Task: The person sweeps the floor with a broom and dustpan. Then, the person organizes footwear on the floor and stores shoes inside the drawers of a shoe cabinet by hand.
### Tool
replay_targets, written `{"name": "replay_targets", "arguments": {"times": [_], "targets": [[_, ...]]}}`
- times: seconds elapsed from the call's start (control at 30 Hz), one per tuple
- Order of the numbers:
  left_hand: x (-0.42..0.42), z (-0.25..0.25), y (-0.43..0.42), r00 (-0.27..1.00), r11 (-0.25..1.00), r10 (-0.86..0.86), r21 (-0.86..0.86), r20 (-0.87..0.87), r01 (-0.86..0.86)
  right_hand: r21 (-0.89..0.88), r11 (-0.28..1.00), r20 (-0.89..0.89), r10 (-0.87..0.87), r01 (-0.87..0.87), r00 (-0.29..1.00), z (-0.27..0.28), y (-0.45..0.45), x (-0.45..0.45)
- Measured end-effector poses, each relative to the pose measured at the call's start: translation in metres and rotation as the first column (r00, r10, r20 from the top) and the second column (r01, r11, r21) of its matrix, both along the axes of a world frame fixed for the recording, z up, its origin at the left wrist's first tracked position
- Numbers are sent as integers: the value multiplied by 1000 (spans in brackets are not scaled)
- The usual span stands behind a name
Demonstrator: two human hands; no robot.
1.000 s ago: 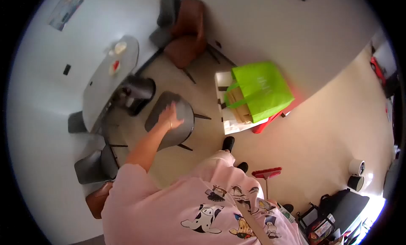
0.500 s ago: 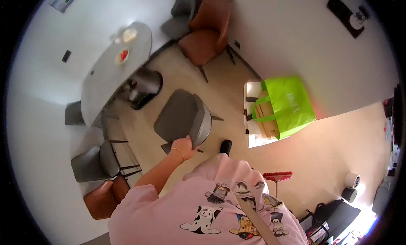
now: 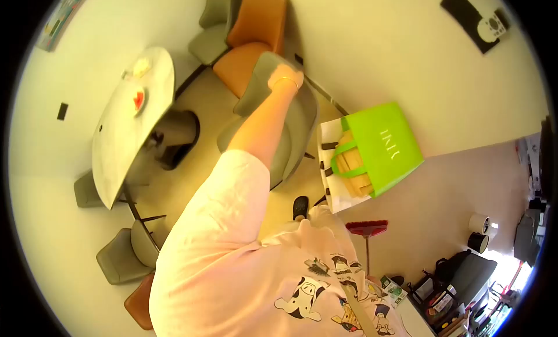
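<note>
My left hand (image 3: 286, 77) is stretched forward, closed on the upper edge of a grey chair (image 3: 296, 125). A thin bracelet circles the wrist. The forearm and pale pink sleeve cover part of the chair's seat and near side. My right hand is out of view. Just right of the chair stands a bright green shopping bag (image 3: 389, 148), with brown cardboard inside and a white bag (image 3: 329, 188) beside it.
An orange-brown chair (image 3: 258, 17) and another grey chair (image 3: 216, 11) stand behind, by the wall. The oval table (image 3: 119, 145) at left bears a plate of red food (image 3: 138, 100). A red broom (image 3: 367, 227) is near my feet.
My left hand and the grey chair have moved forward and to the right, up against the orange-brown chair. The chair has turned. The view has shifted slightly and looks yellower.
</note>
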State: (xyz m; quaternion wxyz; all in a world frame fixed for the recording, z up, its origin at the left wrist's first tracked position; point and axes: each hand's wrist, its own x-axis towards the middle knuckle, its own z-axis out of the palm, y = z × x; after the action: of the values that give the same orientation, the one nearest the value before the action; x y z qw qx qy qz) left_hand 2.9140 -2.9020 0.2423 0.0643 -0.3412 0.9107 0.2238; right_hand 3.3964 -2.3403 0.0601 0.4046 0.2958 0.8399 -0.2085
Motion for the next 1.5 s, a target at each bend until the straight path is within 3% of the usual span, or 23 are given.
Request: {"name": "replay_targets", "arguments": {"times": [0.1, 0.13, 0.17, 0.27, 0.37, 0.4, 0.5, 0.63, 0.7, 0.87, 0.93, 1.07, 1.13, 1.23, 1.27, 1.3, 1.33, 1.4, 1.43, 1.47, 1.5], "targets": [[-14, 20, 44, 999, 990, -20, 137, 37, 15, -9, 1000, 10, 4, -4, 1000, -7, 9, -12], [-22, -9, 50, 1000, 956, 2, 295, -7, 0, -15, 1000, 14, 5, -5, 1000, -10, 13, -19], [-26, -28, 63, 1000, 946, 21, 324, 5, -21, -19, 1000, 21, 0, 1, 1000, -12, 13, -29], [-41, -49, 79, 998, 947, 13, 319, 58, -31, -28, 999, 49, -28, 30, 998, -15, 16, -50], [-58, -58, 69, 956, 894, 288, 342, 56, -290, -27, 998, 55, -52, 53, 997, -20, 21, -54], [-72, -86, 56, 930, 870, 366, 359, -14, -337, -28, 998, 58, -56, 58, 997, -21, 23, -55], [-95, -79, 56, 876, 801, 473, 370, 91, -471, -31, 997, 72, -67, 69, 995, -26, 28, -65], [-116, -122, 36, 851, 782, 524, 373, 37, -499, -45, 998, 106, -42, 47, 994, -31, 37, -74], [-117, -117, 36, 914, 851, 405, 364, 2, -378, -54, 998, 126, -29, 36, 992, -32, 42, -78], [-150, -100, 72, 949, 927, 311, 235, -55, -291, -63, 997, 148, -27, 37, 989, -35, 49, -85], [-179, -92, 94, 987, 973, 159, 164, 27, -161, -65, 997, 145, -26, 36, 989, -38, 51, -89], [-227, -66, 154, 997, 985, 8, 170, 74, -21, -69, 997, 145, -28, 38, 989, -44, 54, -97], [-249, -62, 185, 944, 959, -257, -70, 208, 276, -72, 996, 147, -32, 44, 989, -46, 54, -99], [-293, -103, 209, 953, 967, -244, -33, 177, 253, -68, 997, 142, -33, 43, 989, -47, 56, -102], [-289, -96, 222, 955, 969, -237, -28, 180, 246, -65, 997, 141, -26, 36, 990, -47, 58, -101], [-284, -86, 232, 859, 891, -365, -135, 360, 435, -64, 998, 139, -16, 25, 990, -47, 60, -100], [-274, -79, 235, 854, 868, -404, -156, 327, 470, -64, 998, 135, -6, 14, 991, -47, 60, -102], [-238, -72, 229, 945, 948, -319, -14, -72, 319, -69, 997, 121, 29, -20, 992, -49, 63, -105], [-217, -68, 224, 938, 953, -287, 45, -195, 301, -65, 997, 115, 53, -45, 992, -50, 64, -108], [-198, -74, 208, 873, 895, -337, 167, -354, 413, -64, 995, 111, 81, -74, 991, -53, 64, -113], [-170, -74, 203, 867, 906, -324, 140, -378, 400, -66, 993, 113, 107, -100, 988, -54, 64, -117]]}}
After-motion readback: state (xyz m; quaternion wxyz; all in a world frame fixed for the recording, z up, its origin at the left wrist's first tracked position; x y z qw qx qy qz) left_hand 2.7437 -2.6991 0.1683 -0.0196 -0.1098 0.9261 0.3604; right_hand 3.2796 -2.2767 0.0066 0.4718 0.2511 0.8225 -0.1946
